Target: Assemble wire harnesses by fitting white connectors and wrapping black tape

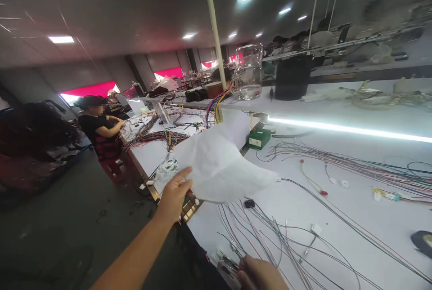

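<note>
My left hand (173, 198) pinches the near left edge of a white sheet of paper (219, 168), with the thumb and fingers closed on it. The sheet is bent and raised over the table, hiding part of what lies behind it. At the bottom edge, my right hand (259, 274) is closed around a few thin wires (236, 252); blur and the frame edge hide part of its grip. Pale connectors (221, 256) sit just left of those fingers. Loose wires (270, 227) spread over the table beyond, with a black connector (249, 203) among them.
A green box (259, 139) stands behind the paper. On the shelf above are a glass jug (249, 72) and a black container (293, 78). A light tube (337, 127) runs below the shelf. A roll of black tape (421, 241) lies right. A co-worker (101, 132) stands left.
</note>
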`<control>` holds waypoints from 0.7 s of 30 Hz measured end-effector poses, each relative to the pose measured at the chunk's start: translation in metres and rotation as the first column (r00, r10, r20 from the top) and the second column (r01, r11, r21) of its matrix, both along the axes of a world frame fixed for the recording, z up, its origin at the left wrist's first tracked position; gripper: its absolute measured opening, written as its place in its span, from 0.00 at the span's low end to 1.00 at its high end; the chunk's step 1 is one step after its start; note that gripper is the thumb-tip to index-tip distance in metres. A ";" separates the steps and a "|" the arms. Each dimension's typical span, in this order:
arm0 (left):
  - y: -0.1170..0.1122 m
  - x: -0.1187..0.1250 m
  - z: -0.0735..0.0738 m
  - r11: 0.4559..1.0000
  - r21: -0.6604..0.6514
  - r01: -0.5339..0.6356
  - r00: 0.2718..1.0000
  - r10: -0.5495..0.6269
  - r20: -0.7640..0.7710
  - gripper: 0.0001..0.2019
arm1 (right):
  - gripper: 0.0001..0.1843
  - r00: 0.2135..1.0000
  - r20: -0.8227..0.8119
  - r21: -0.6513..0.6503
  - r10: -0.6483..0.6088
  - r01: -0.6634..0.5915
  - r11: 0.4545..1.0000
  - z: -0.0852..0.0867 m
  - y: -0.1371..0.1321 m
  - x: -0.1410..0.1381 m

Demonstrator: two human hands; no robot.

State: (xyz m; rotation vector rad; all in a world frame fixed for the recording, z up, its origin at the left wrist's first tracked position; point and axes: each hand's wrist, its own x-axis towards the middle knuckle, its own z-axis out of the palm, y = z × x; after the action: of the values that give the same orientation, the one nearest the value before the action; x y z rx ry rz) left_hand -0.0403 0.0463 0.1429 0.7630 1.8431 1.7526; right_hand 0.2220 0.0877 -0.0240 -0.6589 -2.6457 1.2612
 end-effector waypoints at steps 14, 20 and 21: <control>0.137 0.092 -0.068 0.960 -0.252 0.122 0.365 -0.279 -0.888 0.21 | 0.08 0.999 -0.036 0.098 0.009 -0.005 0.995 -0.006 0.002 -0.005; 0.132 0.104 -0.089 0.725 -0.549 0.416 -0.089 -0.568 -0.818 0.09 | 0.12 1.000 -0.007 0.164 0.029 -0.028 0.986 -0.006 0.004 -0.008; 0.130 0.105 -0.091 0.674 -0.590 0.445 -0.178 -0.579 -0.796 0.08 | 0.12 0.999 0.001 0.159 0.036 -0.036 0.987 -0.007 0.004 -0.008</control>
State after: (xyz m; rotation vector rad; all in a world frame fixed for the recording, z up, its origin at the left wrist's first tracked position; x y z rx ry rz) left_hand 0.0645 0.1760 0.0520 2.7145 1.6159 0.3047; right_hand 0.2137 0.0917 -0.0306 -0.5877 -2.7317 1.0437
